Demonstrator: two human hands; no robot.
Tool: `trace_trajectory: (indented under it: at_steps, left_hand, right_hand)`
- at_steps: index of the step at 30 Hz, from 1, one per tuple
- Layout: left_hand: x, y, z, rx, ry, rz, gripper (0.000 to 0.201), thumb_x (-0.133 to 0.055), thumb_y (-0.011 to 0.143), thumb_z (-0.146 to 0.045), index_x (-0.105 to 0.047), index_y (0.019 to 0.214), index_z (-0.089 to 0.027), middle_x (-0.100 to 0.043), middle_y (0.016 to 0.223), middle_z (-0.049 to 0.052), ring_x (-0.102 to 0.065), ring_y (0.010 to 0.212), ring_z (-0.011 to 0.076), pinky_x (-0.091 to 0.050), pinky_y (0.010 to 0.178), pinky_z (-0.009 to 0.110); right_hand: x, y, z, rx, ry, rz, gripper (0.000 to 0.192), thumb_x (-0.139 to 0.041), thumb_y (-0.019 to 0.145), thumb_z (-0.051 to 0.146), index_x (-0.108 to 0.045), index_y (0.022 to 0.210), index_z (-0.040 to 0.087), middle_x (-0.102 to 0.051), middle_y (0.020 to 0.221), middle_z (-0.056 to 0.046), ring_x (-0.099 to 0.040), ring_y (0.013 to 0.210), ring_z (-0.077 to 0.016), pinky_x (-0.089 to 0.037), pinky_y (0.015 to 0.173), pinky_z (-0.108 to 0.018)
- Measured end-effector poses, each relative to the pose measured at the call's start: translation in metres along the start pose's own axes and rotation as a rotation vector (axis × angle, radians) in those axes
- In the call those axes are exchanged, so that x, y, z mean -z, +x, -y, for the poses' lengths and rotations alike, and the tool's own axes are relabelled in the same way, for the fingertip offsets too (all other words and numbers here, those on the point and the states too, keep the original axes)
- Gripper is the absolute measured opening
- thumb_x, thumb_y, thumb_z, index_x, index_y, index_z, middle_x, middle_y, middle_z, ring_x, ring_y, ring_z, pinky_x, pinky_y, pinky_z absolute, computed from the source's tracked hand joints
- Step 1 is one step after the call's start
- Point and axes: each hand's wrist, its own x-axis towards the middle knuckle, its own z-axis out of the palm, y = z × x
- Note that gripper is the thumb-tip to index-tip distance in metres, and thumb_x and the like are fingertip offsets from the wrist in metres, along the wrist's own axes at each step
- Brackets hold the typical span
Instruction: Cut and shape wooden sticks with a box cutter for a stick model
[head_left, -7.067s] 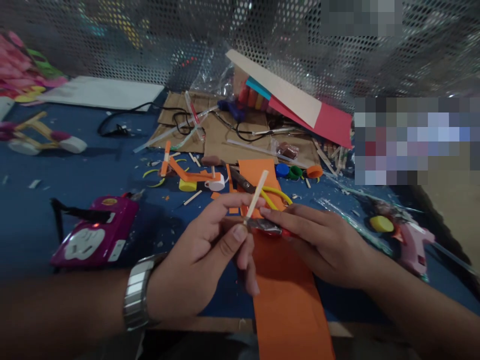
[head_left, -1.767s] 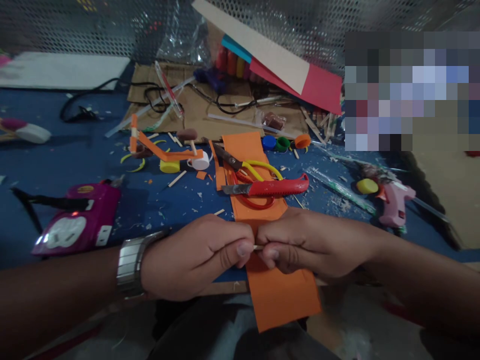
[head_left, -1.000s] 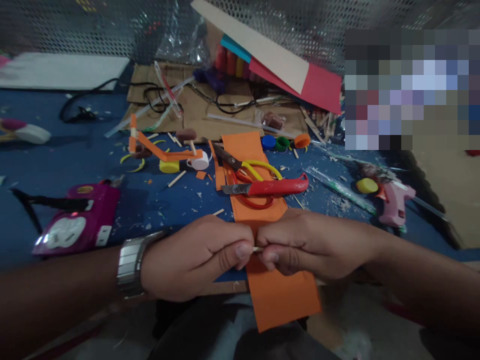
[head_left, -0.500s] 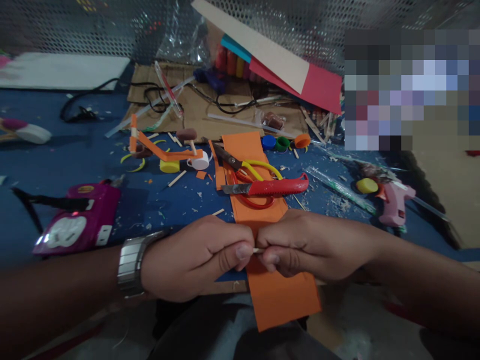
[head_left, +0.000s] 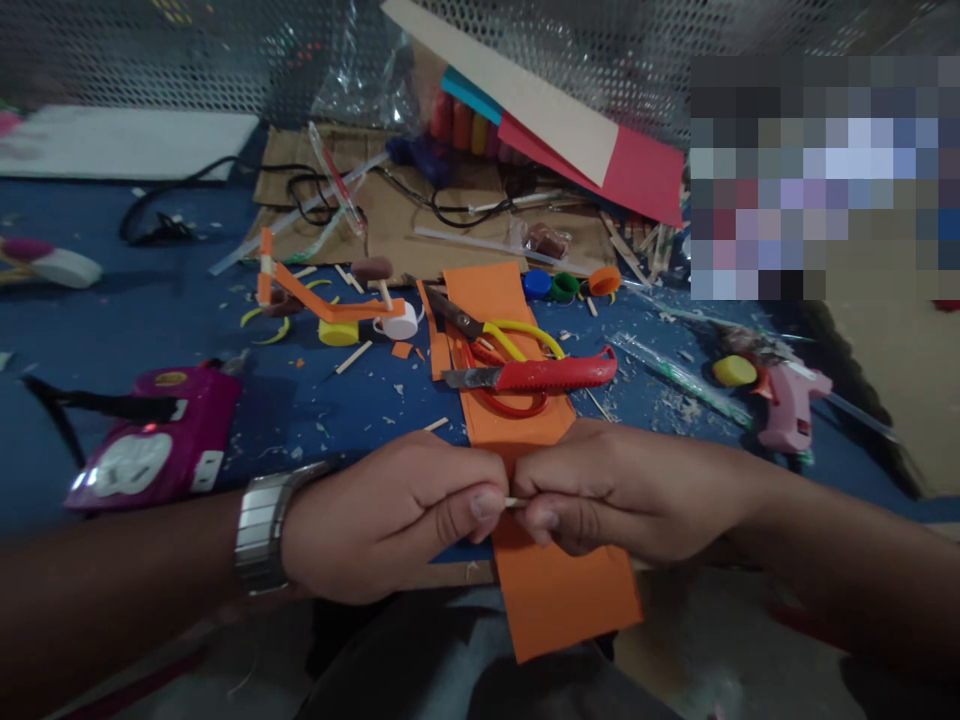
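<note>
Our left hand point(head_left: 390, 515) and right hand point(head_left: 615, 490) meet fist to fist, each pinching one end of a stick point(head_left: 514, 501) lying crosswise between them, above the orange strip point(head_left: 559, 590); the knife point(head_left: 540, 374) lies just beyond.

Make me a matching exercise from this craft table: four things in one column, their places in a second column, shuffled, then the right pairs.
Things:
1. red utility knife
2. pink glue gun
3. wooden stick
4. magenta power strip

Places:
A. pinched between left hand and right hand
B. on the blue table, far right
C. lying across the orange paper strip, over the scissors
D. on the table, left of the left hand

Pairs: 1-C, 2-B, 3-A, 4-D
</note>
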Motion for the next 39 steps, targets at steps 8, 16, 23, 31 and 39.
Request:
trace_trajectory:
  at_steps: [8, 16, 23, 31, 39]
  left_hand:
    - [0.0, 0.0, 0.001, -0.03, -0.028, -0.003, 0.039, -0.037, 0.117, -0.035, -0.054, 0.084, -0.02, -0.054, 0.07, -0.006, -0.048, 0.06, 0.0079, -0.04, 0.061, 0.021]
    - [0.0, 0.001, 0.002, -0.049, -0.019, -0.011, 0.037, -0.04, 0.116, -0.033, -0.055, 0.084, -0.02, -0.054, 0.07, -0.006, -0.048, 0.06, 0.007, -0.04, 0.061, 0.019]
    - [-0.002, 0.002, -0.001, -0.05, 0.103, -0.086, 0.037, -0.041, 0.116, -0.033, -0.059, 0.086, -0.02, -0.056, 0.068, -0.007, -0.05, 0.057, 0.0072, -0.038, 0.059, 0.021]
    - [-0.006, 0.0, 0.001, 0.031, 0.339, -0.234, 0.038, -0.042, 0.116, -0.032, -0.062, 0.087, -0.02, -0.063, 0.071, -0.006, -0.056, 0.061, 0.0084, -0.037, 0.061, 0.024]
    - [-0.005, 0.003, 0.006, 0.027, 0.486, -0.23, 0.037, -0.041, 0.117, -0.033, -0.065, 0.092, -0.021, -0.062, 0.069, -0.006, -0.055, 0.058, 0.0112, -0.035, 0.057, 0.026]
  right_hand:
    - [-0.001, 0.0, 0.0, 0.004, 0.005, -0.007, 0.026, -0.05, 0.115, 0.032, -0.055, 0.092, 0.02, -0.054, 0.07, 0.006, -0.048, 0.06, -0.0079, -0.039, 0.059, -0.019]
    - [-0.001, -0.001, 0.0, 0.011, 0.015, -0.027, 0.019, -0.058, 0.109, 0.02, -0.058, 0.091, 0.019, -0.055, 0.07, 0.007, -0.049, 0.062, -0.0059, -0.038, 0.06, -0.017]
    - [0.002, 0.0, 0.0, 0.016, -0.047, -0.058, 0.02, -0.057, 0.11, 0.018, -0.058, 0.09, 0.018, -0.05, 0.073, 0.008, -0.043, 0.06, -0.005, -0.036, 0.06, -0.016]
    - [0.013, 0.0, -0.001, -0.027, -0.402, -0.154, 0.024, -0.056, 0.113, 0.029, -0.067, 0.097, 0.016, -0.055, 0.074, 0.005, -0.047, 0.065, -0.0075, -0.032, 0.062, -0.021]
    - [0.011, 0.0, -0.007, -0.008, -0.649, -0.201, 0.035, -0.048, 0.116, 0.035, -0.062, 0.089, 0.018, -0.055, 0.071, 0.004, -0.043, 0.061, -0.0101, -0.026, 0.059, -0.026]
